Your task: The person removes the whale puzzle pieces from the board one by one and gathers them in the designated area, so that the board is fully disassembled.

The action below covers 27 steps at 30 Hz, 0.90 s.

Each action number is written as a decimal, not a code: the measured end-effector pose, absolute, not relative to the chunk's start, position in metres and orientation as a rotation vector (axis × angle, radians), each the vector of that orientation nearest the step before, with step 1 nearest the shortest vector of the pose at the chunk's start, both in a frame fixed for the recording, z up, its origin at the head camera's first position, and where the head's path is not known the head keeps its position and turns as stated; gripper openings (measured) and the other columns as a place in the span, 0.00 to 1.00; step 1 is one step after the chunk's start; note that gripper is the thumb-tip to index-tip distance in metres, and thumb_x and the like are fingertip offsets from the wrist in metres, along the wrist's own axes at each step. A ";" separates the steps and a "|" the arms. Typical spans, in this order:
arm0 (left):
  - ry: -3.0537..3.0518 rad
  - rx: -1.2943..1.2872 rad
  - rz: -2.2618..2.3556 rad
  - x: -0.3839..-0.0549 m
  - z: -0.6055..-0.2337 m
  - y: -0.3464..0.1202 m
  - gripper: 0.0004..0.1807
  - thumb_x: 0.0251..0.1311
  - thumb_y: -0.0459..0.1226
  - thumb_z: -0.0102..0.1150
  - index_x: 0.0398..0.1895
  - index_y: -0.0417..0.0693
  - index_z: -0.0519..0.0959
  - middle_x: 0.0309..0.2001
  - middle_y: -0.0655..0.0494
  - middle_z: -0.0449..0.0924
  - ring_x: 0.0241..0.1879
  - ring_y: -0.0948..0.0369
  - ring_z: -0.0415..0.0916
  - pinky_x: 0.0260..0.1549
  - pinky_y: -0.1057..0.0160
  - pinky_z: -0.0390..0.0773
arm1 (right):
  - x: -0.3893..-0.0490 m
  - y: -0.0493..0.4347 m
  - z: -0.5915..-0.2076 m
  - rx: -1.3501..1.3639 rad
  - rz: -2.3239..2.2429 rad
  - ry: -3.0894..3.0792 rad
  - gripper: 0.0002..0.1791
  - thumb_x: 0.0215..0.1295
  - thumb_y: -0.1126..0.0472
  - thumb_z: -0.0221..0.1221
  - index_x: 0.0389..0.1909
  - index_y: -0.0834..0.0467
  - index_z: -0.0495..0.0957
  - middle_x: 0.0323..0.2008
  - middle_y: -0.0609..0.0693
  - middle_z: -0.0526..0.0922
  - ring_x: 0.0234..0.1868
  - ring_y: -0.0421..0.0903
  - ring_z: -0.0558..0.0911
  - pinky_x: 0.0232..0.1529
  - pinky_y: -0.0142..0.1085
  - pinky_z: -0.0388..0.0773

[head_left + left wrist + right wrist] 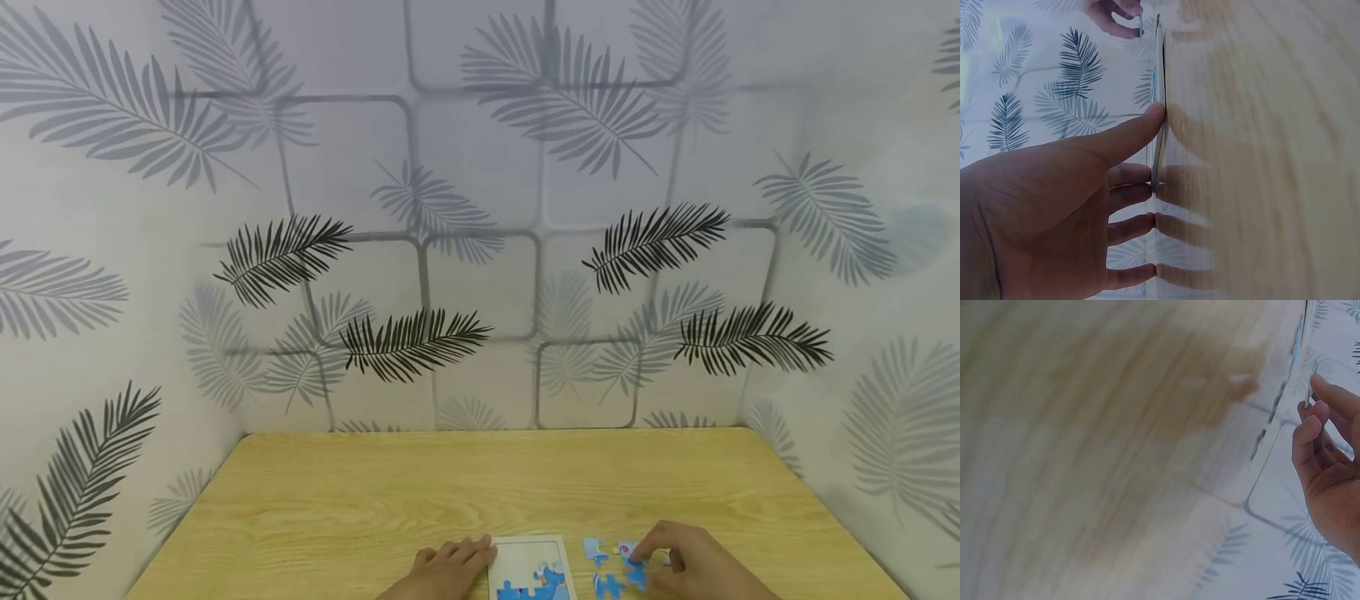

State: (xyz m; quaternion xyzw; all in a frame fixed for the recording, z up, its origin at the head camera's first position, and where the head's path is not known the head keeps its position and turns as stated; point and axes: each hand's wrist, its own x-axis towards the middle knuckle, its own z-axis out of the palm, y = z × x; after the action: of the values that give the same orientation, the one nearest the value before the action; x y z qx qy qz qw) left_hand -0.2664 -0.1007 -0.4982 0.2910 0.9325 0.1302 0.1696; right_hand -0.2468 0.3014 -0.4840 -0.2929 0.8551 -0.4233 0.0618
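Unclenched, the left hand [444, 571] touches the board [527, 554]; right of this, the right hand [696, 563] pinches a piece [1309, 394] that slackening could drop.

Two bare hands show: one left hand [450, 568] and one right hand [693, 562]. There is one yellowish wood-grain table [375, 492] and one pale, rectangular puzzle board [525, 554]. The blue interlocked pieces [551, 582] in it run together too closely to count. At least four loose blue-and-white jigsaw pieces [596, 550] show beside it; fingers hide the exact number. One thin, flat piece [1308, 397] is pinched. Four blackish feather-shaped leaf prints [285, 258] stand mid-wall.
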 end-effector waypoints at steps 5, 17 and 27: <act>2.653 0.860 0.383 -0.268 -0.505 -0.104 0.45 0.65 0.67 0.59 0.81 0.62 0.63 0.80 0.63 0.59 0.77 0.51 0.60 0.63 0.34 0.67 | -0.244 0.314 -0.486 -0.866 -1.300 2.508 0.10 0.67 0.64 0.68 0.47 0.60 0.86 0.38 0.46 0.80 0.18 0.26 0.64 0.18 0.29 0.71; 2.680 0.880 0.379 -0.267 -0.509 -0.103 0.45 0.65 0.68 0.57 0.80 0.62 0.63 0.79 0.63 0.60 0.76 0.51 0.62 0.61 0.35 0.68 | -0.249 0.308 -0.495 -0.936 -1.200 2.517 0.06 0.66 0.65 0.69 0.42 0.58 0.88 0.36 0.40 0.77 0.24 0.28 0.68 0.25 0.30 0.72; 2.667 0.842 0.355 -0.263 -0.496 -0.100 0.44 0.66 0.64 0.61 0.80 0.58 0.63 0.80 0.60 0.60 0.77 0.52 0.61 0.64 0.36 0.67 | -0.254 0.300 -0.495 -1.067 -1.258 2.505 0.08 0.69 0.67 0.66 0.46 0.59 0.85 0.38 0.50 0.79 0.26 0.29 0.71 0.26 0.31 0.76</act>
State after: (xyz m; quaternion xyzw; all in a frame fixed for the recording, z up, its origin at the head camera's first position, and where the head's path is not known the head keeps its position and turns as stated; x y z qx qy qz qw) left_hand -0.2635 -0.0995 -0.4955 0.2948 0.9337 0.1243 0.1605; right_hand -0.2542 0.2995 -0.4945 -0.3549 0.8330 -0.4184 0.0709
